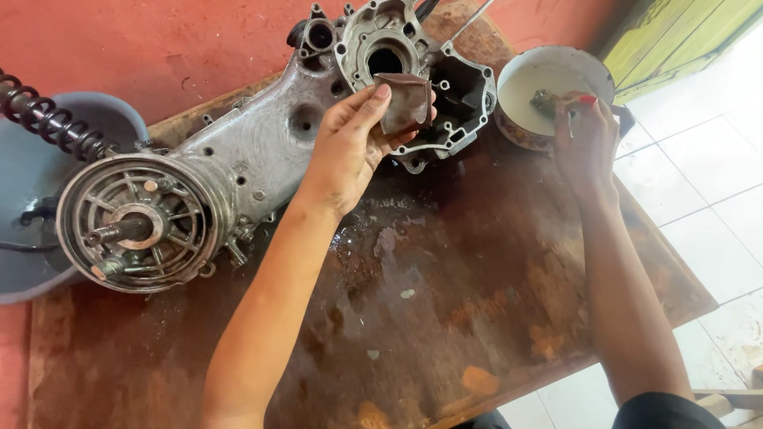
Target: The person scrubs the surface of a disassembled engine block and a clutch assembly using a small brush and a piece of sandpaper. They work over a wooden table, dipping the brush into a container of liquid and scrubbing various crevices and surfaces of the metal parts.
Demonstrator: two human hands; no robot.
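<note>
Two hands: left hand (350, 147) fingers pinch sandpaper (405, 102); right hand (584, 135) fingers pinch part (544, 101).

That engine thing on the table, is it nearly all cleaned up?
Not yet. The engine case is already opened, with its inside bare. The left hand holds a folded brown sanding sheet above it, and the right hand dips a small part into the bowl. The case looks grimy.

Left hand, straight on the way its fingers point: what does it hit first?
Likely the engine casing. The left hand holds a folded brown sandpaper piece just before its open round bore; the paper would touch first. Depth unclear from this view.
</note>
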